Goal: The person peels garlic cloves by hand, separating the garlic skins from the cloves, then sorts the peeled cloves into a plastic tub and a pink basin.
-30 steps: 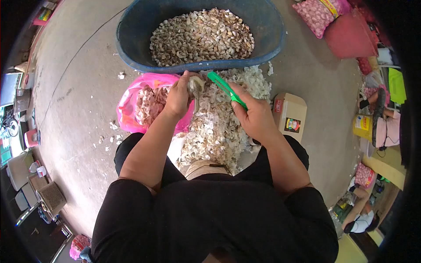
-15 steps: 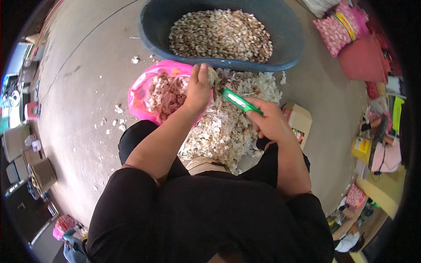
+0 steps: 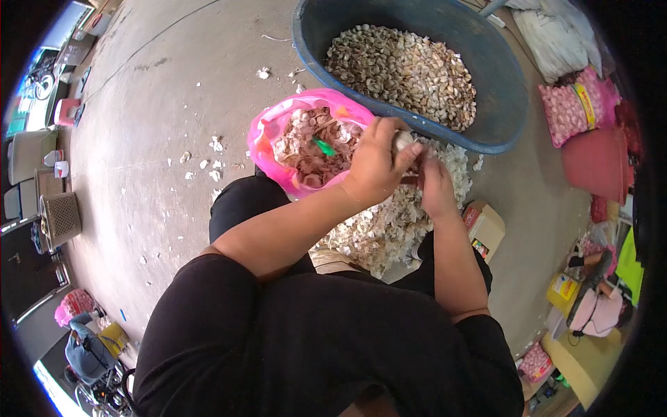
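My left hand (image 3: 379, 156) is closed around a pale garlic bulb (image 3: 403, 141), above the heap of skins and near the tub's rim. My right hand (image 3: 436, 186) is up against the bulb's right side, its fingers slightly blurred and curled onto it. Left of my hands, a pink plastic bag (image 3: 267, 142) stands open with garlic and loose reddish skins inside. A green handle (image 3: 324, 146) lies on those contents; any blade is hidden. Beyond them, a blue tub (image 3: 504, 90) holds many loose garlic cloves (image 3: 403, 73).
Garlic skins (image 3: 379, 233) are piled between my legs. A small cardboard box (image 3: 486, 229) sits right of the pile. Farther right are a pink net sack of garlic (image 3: 570, 115) and a red tub (image 3: 597, 167). Another person (image 3: 601, 299) is at the right edge.
The green-handled tool has left my right hand, and a green handle now lies in the pink bag. My right fingers have come to the bulb. The view has turned, shifting tub and bag rightward.
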Tool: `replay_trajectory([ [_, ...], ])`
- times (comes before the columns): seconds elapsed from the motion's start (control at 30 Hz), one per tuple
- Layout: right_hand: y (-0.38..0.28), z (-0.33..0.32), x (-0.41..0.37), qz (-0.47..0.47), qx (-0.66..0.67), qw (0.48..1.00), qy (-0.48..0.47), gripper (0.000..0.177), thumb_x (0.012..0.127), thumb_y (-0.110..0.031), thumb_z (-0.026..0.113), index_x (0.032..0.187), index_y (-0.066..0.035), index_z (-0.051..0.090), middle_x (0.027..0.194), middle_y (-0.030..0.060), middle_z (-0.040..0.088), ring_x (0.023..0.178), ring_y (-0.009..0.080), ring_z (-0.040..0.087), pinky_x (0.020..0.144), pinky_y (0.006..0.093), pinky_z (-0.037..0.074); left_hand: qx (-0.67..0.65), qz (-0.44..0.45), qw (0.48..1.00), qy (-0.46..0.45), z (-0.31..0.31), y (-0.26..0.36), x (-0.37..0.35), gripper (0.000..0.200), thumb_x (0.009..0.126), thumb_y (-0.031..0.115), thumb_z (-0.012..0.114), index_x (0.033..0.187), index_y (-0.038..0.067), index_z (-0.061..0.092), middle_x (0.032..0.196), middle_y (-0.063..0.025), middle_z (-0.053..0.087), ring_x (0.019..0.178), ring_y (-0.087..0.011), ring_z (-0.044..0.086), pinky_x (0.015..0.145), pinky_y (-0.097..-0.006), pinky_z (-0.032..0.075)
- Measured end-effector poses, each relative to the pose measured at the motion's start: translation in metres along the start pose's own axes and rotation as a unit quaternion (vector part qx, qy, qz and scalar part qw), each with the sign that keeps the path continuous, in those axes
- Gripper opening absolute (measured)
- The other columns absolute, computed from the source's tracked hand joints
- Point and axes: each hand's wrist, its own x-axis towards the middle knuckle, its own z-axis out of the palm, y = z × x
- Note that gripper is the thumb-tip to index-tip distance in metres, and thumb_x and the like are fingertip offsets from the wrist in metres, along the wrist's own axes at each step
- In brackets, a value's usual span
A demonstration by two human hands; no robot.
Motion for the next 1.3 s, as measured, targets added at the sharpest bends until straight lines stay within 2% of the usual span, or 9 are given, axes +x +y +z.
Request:
replay_trajectory([
  [0.17, 0.005, -0.010, -0.005, -0.005, -0.082, 0.997, -0.015, 0.045, 0.087, -0.041, 0.038, 0.095, 0.000, 0.054, 0.085, 0.0050, 0.058, 0.076, 0.0130, 0.054, 0.063, 0.0263, 0.045, 0.056, 0.021, 0.998, -0.034, 0.015, -0.004, -0.004, 0.035, 0.074, 0.022, 0.058, 0.097, -0.001, 0.044, 0.088, -0.0193, 0.046, 0.081, -0.0360, 0.047, 0.071, -0.0415, 0.039],
  [0.3, 0.002, -0.021, -0.013, 0.067, 0.070, 0.995, -0.009, 0.036, 0.086, -0.034, 0.043, 0.092, 0.000, 0.055, 0.079, 0.0036, 0.057, 0.068, 0.0121, 0.053, 0.060, 0.0255, 0.044, 0.103, 0.090, 0.989, -0.055, 0.022, 0.000, -0.005, 0.036, 0.076, 0.018, 0.056, 0.103, 0.001, 0.040, 0.089, -0.0193, 0.047, 0.082, -0.0388, 0.048, 0.072, -0.0402, 0.040],
  [0.43, 0.004, -0.033, -0.017, 0.043, 0.021, 0.998, 0.044, 0.024, 0.084, -0.023, 0.050, 0.079, 0.000, 0.056, 0.065, 0.0015, 0.053, 0.053, 0.0084, 0.047, 0.048, 0.0232, 0.039, 0.001, -0.047, 0.986, -0.160, 0.035, -0.002, -0.007, 0.038, 0.082, 0.025, 0.049, 0.106, -0.002, 0.038, 0.095, -0.0242, 0.050, 0.090, -0.0388, 0.049, 0.076, -0.0404, 0.040],
  [0.57, 0.011, -0.035, -0.028, 0.005, -0.024, 0.998, 0.062, 0.025, 0.082, -0.020, 0.052, 0.069, 0.000, 0.056, 0.056, 0.0002, 0.048, 0.046, 0.0074, 0.043, 0.042, 0.0226, 0.036, -0.109, -0.223, 0.950, -0.192, 0.050, -0.006, -0.008, 0.037, 0.087, 0.032, 0.041, 0.093, -0.005, 0.046, 0.080, -0.0206, 0.056, 0.075, -0.0287, 0.057, 0.067, -0.0369, 0.043],
  [0.7, 0.005, -0.042, -0.042, 0.028, 0.084, 0.995, 0.054, 0.025, 0.081, -0.019, 0.054, 0.065, 0.001, 0.055, 0.053, -0.0003, 0.046, 0.043, 0.0076, 0.041, 0.041, 0.0223, 0.035, -0.116, -0.189, 0.961, -0.168, 0.062, -0.002, -0.016, 0.041, 0.086, 0.031, 0.041, 0.100, -0.007, 0.049, 0.082, -0.0160, 0.057, 0.080, -0.0192, 0.053, 0.071, -0.0299, 0.041],
  [0.87, 0.003, -0.050, -0.056, 0.066, 0.218, 0.973, 0.038, 0.019, 0.079, -0.014, 0.055, 0.066, 0.000, 0.055, 0.057, 0.0021, 0.048, 0.043, 0.0091, 0.040, 0.042, 0.0237, 0.035, -0.217, -0.275, 0.904, -0.246, 0.065, -0.007, -0.015, 0.041, 0.086, 0.031, 0.042, 0.098, -0.007, 0.052, 0.082, -0.0105, 0.057, 0.079, -0.0143, 0.049, 0.073, -0.0262, 0.039],
  [0.97, 0.002, -0.051, -0.061, 0.092, 0.254, 0.962, 0.047, 0.015, 0.079, -0.011, 0.053, 0.070, 0.000, 0.056, 0.058, 0.0029, 0.047, 0.041, 0.0115, 0.038, 0.042, 0.0266, 0.034, -0.252, -0.305, 0.883, -0.254, 0.069, -0.011, -0.018, 0.038, 0.086, 0.031, 0.041, 0.092, -0.003, 0.055, 0.076, -0.0087, 0.056, 0.068, -0.0132, 0.050, 0.061, -0.0252, 0.042],
  [1.17, -0.014, -0.049, -0.071, 0.120, 0.322, 0.939, 0.027, 0.013, 0.078, -0.011, 0.052, 0.073, 0.000, 0.056, 0.055, 0.0061, 0.048, 0.035, 0.0135, 0.037, 0.037, 0.0277, 0.034, -0.390, -0.443, 0.746, -0.308, 0.055, 0.013, -0.009, 0.034, 0.086, 0.033, 0.039, 0.088, 0.003, 0.054, 0.067, -0.0059, 0.053, 0.047, -0.0131, 0.047, 0.034, -0.0235, 0.031],
  [1.3, -0.013, -0.051, -0.077, 0.113, 0.401, 0.907, -0.051, 0.012, 0.078, -0.011, 0.053, 0.075, 0.001, 0.057, 0.058, 0.0064, 0.051, 0.038, 0.0116, 0.040, 0.034, 0.0244, 0.033, -0.440, -0.457, 0.687, -0.355, 0.047, 0.019, -0.003, 0.033, 0.084, 0.033, 0.040, 0.090, 0.003, 0.054, 0.067, -0.0063, 0.053, 0.048, -0.0137, 0.048, 0.034, -0.0232, 0.031],
])
